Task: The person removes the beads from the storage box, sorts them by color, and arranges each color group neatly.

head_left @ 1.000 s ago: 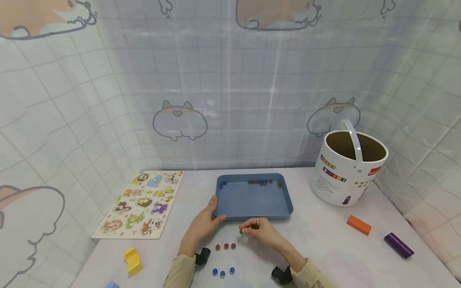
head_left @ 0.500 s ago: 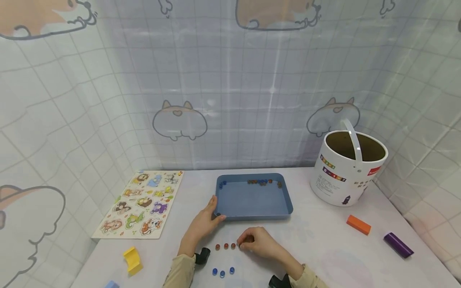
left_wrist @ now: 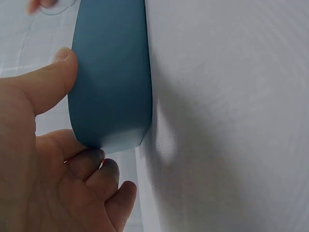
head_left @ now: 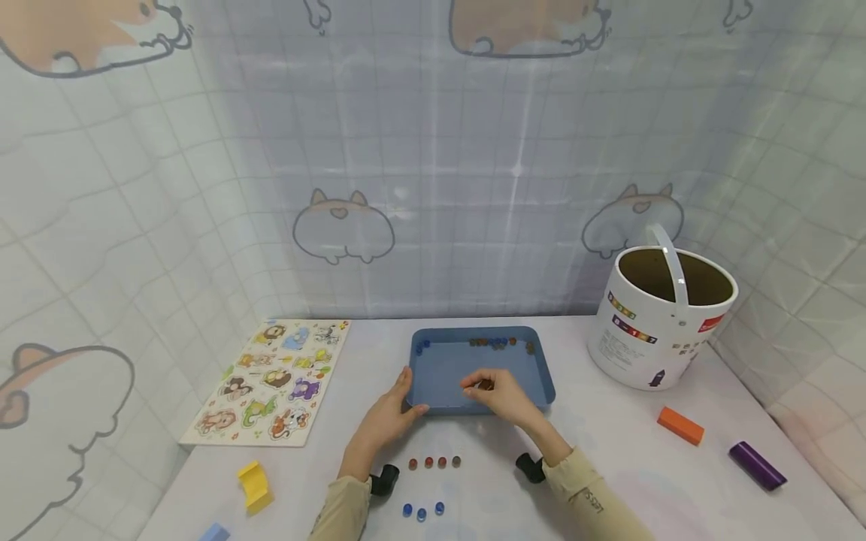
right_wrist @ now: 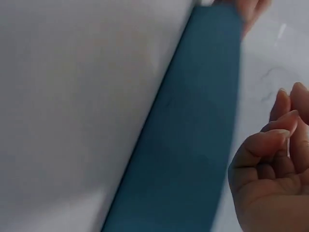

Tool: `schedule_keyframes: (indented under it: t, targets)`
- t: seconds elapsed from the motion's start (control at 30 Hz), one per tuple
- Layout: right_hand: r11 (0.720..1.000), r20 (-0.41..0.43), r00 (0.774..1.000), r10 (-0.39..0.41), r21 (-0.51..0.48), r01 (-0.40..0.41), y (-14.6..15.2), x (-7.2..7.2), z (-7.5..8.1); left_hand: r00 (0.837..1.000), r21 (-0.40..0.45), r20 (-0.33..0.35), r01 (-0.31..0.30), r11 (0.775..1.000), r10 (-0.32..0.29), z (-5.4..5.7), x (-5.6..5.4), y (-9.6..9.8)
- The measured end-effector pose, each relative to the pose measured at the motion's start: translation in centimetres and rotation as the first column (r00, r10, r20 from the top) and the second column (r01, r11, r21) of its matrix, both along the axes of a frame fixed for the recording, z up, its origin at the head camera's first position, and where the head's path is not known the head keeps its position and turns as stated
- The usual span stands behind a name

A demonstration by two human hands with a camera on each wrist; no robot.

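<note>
Several fingers (right_wrist: pixel 263 144) of our right hand (head_left: pixel 506 397) curl inward over the blue tray's (head_left: pixel 440 383) near side; we cannot tell whether they hold anything. Our left hand (head_left: pixel 384 422), thumb spread, touches its near-left corner. Nearer us, four red and brown beads (head_left: pixel 429 462), then three blue beads (head_left: pixel 422 515), dot the worktop (head_left: pixel 609 469).

The white surface (head_left: pixel 609 421) carries a blue tray (head_left: pixel 440 379), small beads (head_left: pixel 429 462), a puzzle board (head_left: pixel 267 387), a bucket (head_left: pixel 625 342) and coloured blocks (head_left: pixel 680 426).
</note>
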State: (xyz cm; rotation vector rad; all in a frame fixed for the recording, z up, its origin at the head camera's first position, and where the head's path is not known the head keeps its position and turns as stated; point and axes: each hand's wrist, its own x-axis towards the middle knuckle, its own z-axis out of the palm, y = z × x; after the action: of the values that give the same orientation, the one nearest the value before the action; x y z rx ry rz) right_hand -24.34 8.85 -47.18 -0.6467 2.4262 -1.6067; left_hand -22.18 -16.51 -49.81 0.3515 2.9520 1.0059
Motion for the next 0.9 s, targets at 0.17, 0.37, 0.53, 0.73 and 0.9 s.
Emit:
schedule_keyframes:
  t: [0.17,0.37,0.53,0.73,0.9]
  targets:
    - [0.997,0.001,1.0,-0.021,0.08,0.021,-0.6,-2.9,-1.3,1.0,-0.005,0.003,0.003,1.0,-0.003,0.1,0.2,0.1]
    - [0.981,0.042,0.994,0.098,0.164,-0.104,-3.2,-4.3,-2.2,1.0,-0.01,0.009,0.018,1.0,-0.018,0.0,0.2,-0.1]
    - [0.958,0.053,0.979,0.195,0.205,-0.202,-6.0,-4.5,-2.3,0.999,-0.011,-0.002,0.032,0.999,-0.032,0.0,0.0,-0.2]
    - [0.937,0.053,0.965,0.256,0.234,-0.261,-8.1,-4.4,-2.3,0.999,-0.011,-0.012,0.05,0.999,-0.05,0.0,0.0,-0.3]
    - [0.924,0.039,0.966,0.256,0.284,-0.257,-8.5,-4.4,-2.2,0.999,-0.008,-0.017,0.048,0.999,-0.048,0.0,0.1,-0.2]
